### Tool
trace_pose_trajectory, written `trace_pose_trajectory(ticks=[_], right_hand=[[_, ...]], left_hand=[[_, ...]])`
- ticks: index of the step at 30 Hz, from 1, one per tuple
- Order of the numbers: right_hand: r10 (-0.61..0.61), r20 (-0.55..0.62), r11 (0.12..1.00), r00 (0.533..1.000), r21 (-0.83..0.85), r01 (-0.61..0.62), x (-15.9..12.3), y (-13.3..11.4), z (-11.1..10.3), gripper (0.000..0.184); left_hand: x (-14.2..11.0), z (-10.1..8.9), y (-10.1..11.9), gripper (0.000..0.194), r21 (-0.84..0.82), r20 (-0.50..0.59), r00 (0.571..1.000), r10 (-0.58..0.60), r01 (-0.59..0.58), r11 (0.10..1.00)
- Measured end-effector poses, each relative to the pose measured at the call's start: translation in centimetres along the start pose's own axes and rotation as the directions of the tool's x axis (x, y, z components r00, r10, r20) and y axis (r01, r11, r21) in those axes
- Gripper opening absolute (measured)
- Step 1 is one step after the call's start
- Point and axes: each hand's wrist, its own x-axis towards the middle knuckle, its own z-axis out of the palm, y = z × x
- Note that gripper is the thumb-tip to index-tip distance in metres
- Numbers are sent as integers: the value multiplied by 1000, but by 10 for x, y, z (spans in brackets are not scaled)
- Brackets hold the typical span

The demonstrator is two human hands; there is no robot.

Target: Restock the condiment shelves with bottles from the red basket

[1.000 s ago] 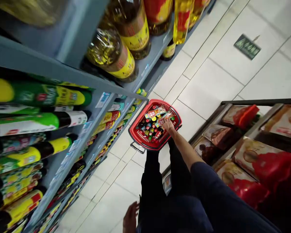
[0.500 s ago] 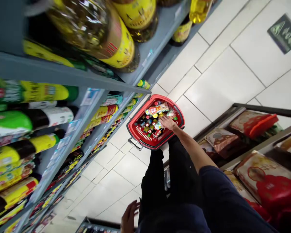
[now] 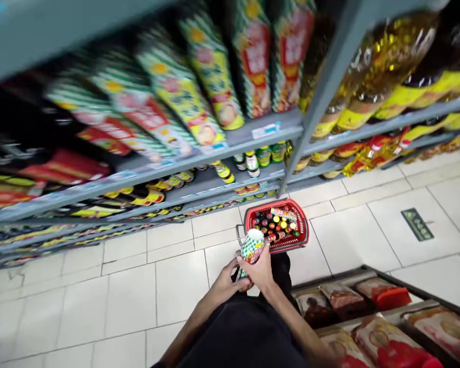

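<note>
In front of my body, both hands hold a green-and-white checked squeeze bottle (image 3: 252, 245) with a white round end facing up. My left hand (image 3: 229, 280) is closed around its lower part from the left. From the right, my right hand (image 3: 261, 270) grips its side, fingers wrapped on it. Just beyond the hands, a red shopping basket (image 3: 305, 230) stands on the floor. Several small bottles (image 3: 270, 225) with coloured caps and a patterned packet (image 3: 283, 213) lie in it.
A grey shelf unit (image 3: 249, 134) runs across the far side, with several similar checked bottles (image 3: 218, 87) and large oil bottles (image 3: 379, 66). At the lower right stands a rack with red and beige bags (image 3: 391, 337). A dark floor sign (image 3: 417, 225) lies on the white tiles.
My right hand has come out of the basket with the checked squeeze bottle. My left hand has come up from the lower edge onto it. The view has turned toward the shelf.
</note>
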Motion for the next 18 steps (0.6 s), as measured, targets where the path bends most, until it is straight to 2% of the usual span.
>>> trace_pose_trajectory(ticks=[2, 3, 5, 8, 12, 15, 18], right_hand=[[-8, -23, 997, 1000, 70, 10, -34, -51, 23, 80], [-37, 7, 994, 999, 107, 36, -48, -72, 32, 76], [-140, 125, 974, 982, 195, 114, -70, -107, 47, 67], [-282, 280, 927, 918, 327, 186, -95, -149, 64, 55], [-344, 381, 892, 858, 419, 171, -125, -193, 90, 48], [-363, 361, 869, 859, 463, 173, -144, -215, 109, 50], [-341, 351, 875, 872, 456, 159, -158, -226, 120, 56]], left_hand=[[-36, -25, 19, 62, -60, -1, 997, 83, -83, 995], [-55, -37, 25, 60, -103, -16, 993, 119, -120, 987], [-92, -62, 32, 61, -205, -65, 981, 181, -191, 960], [-137, -96, 31, 71, -378, -168, 964, 205, -255, 890], [-173, -132, 31, 73, -561, -288, 950, 120, -269, 783], [-188, -151, 42, 72, -649, -270, 950, 157, -300, 699], [-200, -163, 55, 72, -674, -262, 944, 201, -329, 662]])
